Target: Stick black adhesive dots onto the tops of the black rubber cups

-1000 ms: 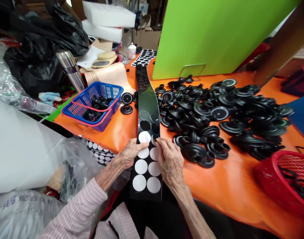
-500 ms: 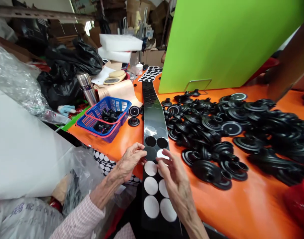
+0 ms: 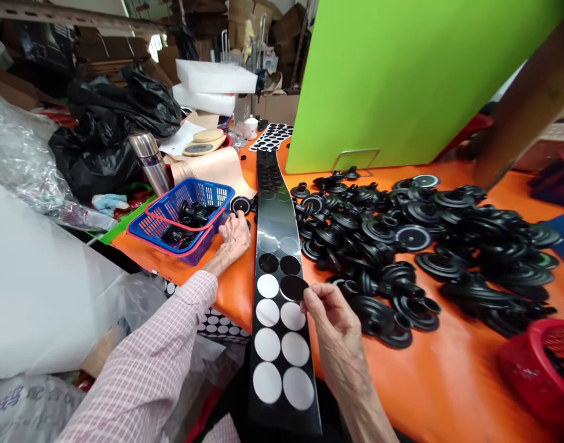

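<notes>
Reference landmark: the long, glossy black flexible strip [image 3: 277,215] bearing 2 columns of round white patches at its near end. Principal risk: the thin, round black disc [image 3: 293,288] could crease or swing askew, since the right hand [image 3: 340,332] appears to pinch it by 1 edge only. Secondary risk: its underside, if adhesive, could catch on the strip or a fingertip; whether its far edge is free cannot be told. The left hand [image 3: 236,237], reaching past the strip's left side, could knock the round, ringed black rubber part [image 3: 241,205] just beyond its fingertips. Its fingers are bent close together; whether they grip anything cannot be told. The disc lies over the strip's right column, at the right fingertips beside the strip's right edge, well apart from the left hand.
</notes>
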Motion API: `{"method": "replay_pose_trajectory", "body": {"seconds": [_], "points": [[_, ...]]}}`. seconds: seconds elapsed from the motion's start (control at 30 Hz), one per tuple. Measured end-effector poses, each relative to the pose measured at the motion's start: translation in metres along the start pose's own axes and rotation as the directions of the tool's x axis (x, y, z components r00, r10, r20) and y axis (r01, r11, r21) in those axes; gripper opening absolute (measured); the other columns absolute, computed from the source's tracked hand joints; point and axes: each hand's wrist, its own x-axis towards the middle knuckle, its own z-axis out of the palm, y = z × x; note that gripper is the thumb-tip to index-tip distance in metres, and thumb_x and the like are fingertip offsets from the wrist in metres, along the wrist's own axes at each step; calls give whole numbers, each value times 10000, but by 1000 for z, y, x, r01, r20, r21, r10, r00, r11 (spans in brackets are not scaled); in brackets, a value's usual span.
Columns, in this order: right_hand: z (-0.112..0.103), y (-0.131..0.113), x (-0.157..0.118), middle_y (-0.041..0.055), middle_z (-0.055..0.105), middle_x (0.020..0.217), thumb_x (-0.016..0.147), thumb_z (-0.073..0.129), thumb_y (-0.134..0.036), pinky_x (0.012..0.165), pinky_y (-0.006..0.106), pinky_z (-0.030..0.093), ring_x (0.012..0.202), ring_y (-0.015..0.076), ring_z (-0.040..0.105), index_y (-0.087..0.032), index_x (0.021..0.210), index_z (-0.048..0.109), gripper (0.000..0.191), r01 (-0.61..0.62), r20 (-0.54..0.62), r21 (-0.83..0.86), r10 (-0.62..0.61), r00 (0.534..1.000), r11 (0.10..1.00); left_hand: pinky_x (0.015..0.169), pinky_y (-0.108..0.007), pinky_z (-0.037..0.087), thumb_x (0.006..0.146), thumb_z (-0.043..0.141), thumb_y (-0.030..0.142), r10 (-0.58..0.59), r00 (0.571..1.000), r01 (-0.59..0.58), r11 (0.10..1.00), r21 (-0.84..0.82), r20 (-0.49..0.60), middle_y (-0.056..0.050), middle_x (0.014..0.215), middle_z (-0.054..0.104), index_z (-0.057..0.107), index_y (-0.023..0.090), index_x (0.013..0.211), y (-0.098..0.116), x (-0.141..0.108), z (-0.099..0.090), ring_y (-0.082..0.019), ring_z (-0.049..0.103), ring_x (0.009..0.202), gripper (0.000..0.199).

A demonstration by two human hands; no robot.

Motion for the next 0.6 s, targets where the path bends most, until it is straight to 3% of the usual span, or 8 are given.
{"method": "replay_pose_trajectory", "body": {"seconds": [0.07,0.13,0.23,0.33,0.4,0.47,0.5,0.6], "points": [[-7,4,-5,-24,524,679,779,668,-466,575,245,452,616,124,512,-214,800,566,273,-9,48,-2,9,999,1000,1103,-552,156,773,650,221,21,1000,-20,997,81,-14,-225,1493,341,562,118,1222,-5,1,-2,-455,147,1417,469],[-10,9,-9,-12,549,701,798,651,-453,566,244,461,621,127,530,-214,823,586,249,26,79,-40,-23,997,999,1111,-548,153,778,647,212,36,998,-28,987,156,-51,-206,1445,406,580,144,1177,-3,-6,-7,-433,179,1414,411],[-9,13,-14,-3,569,748,834,615,-401,595,251,468,658,132,549,-223,916,617,197,134,116,-158,-117,986,978,1054,-495,326,786,651,231,-41,998,45,997,62,-52,-164,1251,552,590,171,1037,3,-28,-23,-365,411,1295,265],[-5,5,-18,-38,537,707,841,606,-349,606,253,456,628,123,524,-252,1072,568,254,190,171,-172,-161,972,967,827,-414,512,830,610,284,-225,965,251,941,-227,131,-90,1008,637,533,195,1038,8,-60,-44,-247,633,939,239],[0,-3,-19,-44,510,684,838,615,-369,569,237,428,605,112,488,-240,964,572,186,130,208,-102,-107,972,986,697,-339,535,860,576,319,-331,901,425,808,-408,281,-69,926,656,531,188,1052,9,-82,-54,-197,655,777,237],[5,-9,-20,-34,493,688,834,623,-413,552,222,402,614,104,459,-217,808,559,209,12,241,-15,-8,970,1000,657,-290,530,876,560,361,-380,834,549,644,-533,399,-90,938,671,581,151,1028,11,-99,-60,-185,661,769,260],[7,-11,-21,-33,479,683,830,627,-433,553,218,394,617,103,444,-211,776,553,240,-47,250,25,39,967,999,660,-278,531,878,560,368,-377,822,567,608,-555,427,-104,954,677,612,130,1010,13,-106,-61,-186,661,792,277],[15,-9,-20,-25,470,715,798,659,-454,585,223,393,650,108,434,-208,767,568,264,-105,226,92,82,971,990,723,-291,546,842,616,287,-285,835,531,643,-552,471,-108,1041,680,657,125,1014,17,-120,-62,-196,648,898,240]]}}
